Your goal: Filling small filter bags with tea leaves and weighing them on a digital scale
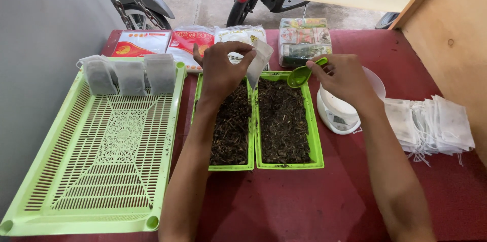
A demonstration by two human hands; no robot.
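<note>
Now, white sachet (259, 59) pinched in left-hand fingers (238, 49), green scoop (302, 74) beside.

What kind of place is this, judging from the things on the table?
Probably a small home or shop workspace for packing loose tea by hand, near an open entrance. On the red table are trays of dark dried leaves, a small scale, and empty filter bags. Motorbikes are parked behind.

The right hand (342, 77) hides much of the white scale (339, 112).
</note>
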